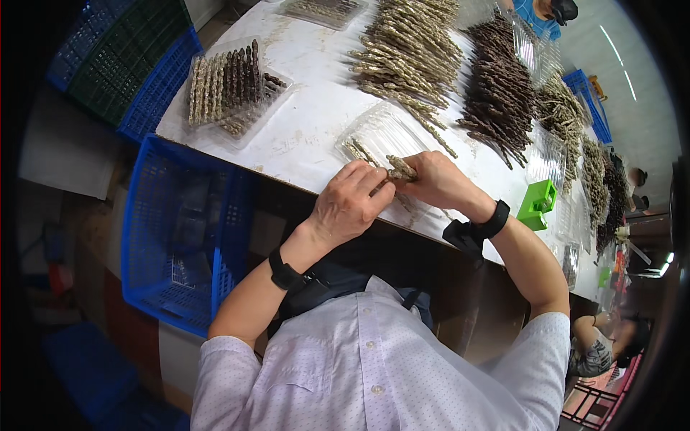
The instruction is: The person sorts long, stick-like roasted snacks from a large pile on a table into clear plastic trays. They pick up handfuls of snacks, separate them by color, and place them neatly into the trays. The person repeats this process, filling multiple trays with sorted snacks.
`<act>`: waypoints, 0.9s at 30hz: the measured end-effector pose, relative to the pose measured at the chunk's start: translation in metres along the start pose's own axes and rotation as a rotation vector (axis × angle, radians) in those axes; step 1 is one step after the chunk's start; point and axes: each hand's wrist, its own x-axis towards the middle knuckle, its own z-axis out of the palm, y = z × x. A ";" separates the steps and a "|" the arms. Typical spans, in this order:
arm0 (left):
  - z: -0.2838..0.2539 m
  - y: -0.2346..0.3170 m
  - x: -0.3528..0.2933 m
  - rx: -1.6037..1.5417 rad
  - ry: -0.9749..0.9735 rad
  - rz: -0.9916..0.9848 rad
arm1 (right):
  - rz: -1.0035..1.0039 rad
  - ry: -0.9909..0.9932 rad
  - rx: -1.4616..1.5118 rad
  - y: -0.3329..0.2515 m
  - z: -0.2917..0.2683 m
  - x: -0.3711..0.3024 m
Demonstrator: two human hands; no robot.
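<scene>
Over the near edge of the white table my two hands meet. My right hand (443, 184) is closed around a small bunch of pale, knobby sticks (401, 168) whose ends poke out of the fist. Beside it my left hand (350, 202) has its fingers curled at the same bunch; its fingertips are partly hidden, and it seems to pinch the sticks. Just beyond lies a clear plastic tray (384, 128) with long grooves; a few pale sticks lie at its left side, partly behind my hands.
A large pile of pale sticks (410, 54) and a dark pile (496, 90) cover the far table (309, 108). Filled clear trays (226, 86) sit at left. A green holder (537, 205) stands at right. A blue crate (172, 237) is below left. Other people work at far right.
</scene>
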 end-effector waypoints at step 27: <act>-0.004 0.001 0.005 0.009 -0.058 -0.018 | -0.003 0.073 0.019 -0.015 -0.025 0.025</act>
